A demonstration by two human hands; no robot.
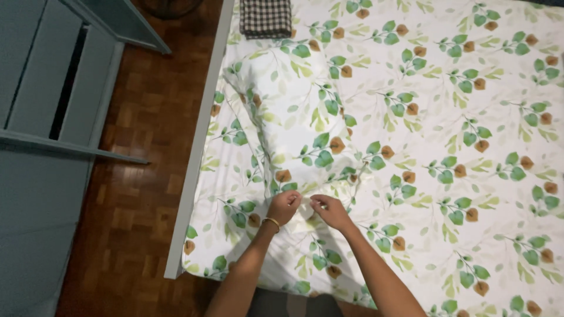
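The head camera looks down at a bed (446, 117) with a white sheet that has green leaves and brown dots on it. A pillow (294, 117) lies on the left part of the bed. Its cover has the same leaf print, so it is a bit hard to pick out from the sheet. The pillow runs from near the top of the bed down toward the person.

The 2 hands are together at the near end of the pillow. The left hand (284, 206) is curled shut and pinches the cloth at the pillow's edge. A thin gold bracelet (271, 221) sits on that wrist. The right hand (330, 211) is just beside it, with its fingers bent and also pinching the cloth at the same edge. The 2 hands are very near each other, with a small bunch of white cloth between them. Both bare arms reach up from the bottom of the picture.

A folded checked cloth (265, 17), dark and white, lies on the bed past the far end of the pillow.

To the left of the bed is a brown wood floor (141, 176) with small square blocks. Further left stands a grey-blue cupboard (41, 117) with its doors open.
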